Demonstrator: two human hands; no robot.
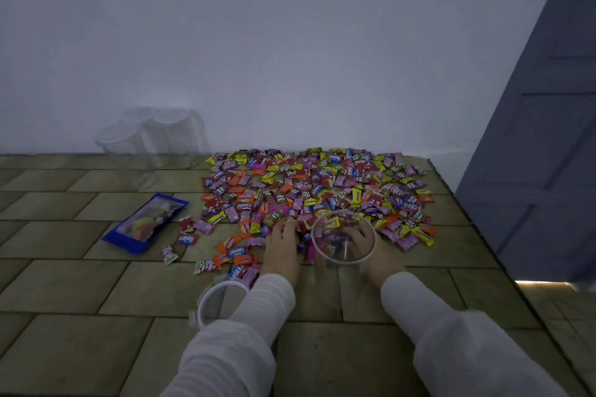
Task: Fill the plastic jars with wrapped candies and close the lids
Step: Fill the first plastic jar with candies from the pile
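Observation:
A wide spread of wrapped candies [322,190] in many colours lies on the tiled floor by the wall. A clear plastic jar [343,262] stands open at the near edge of the spread, with a few candies inside. My right hand [374,251] wraps around the jar's far and right side, seen partly through the plastic. My left hand [282,246] rests palm down on candies just left of the jar, fingers spread over them. A clear round lid [211,303] lies on the floor beside my left sleeve.
Three empty clear jars [154,141] with lids stand against the white wall at the back left. A blue packet [145,222] of sweets lies left of the spread. A grey door [545,138] stands at the right.

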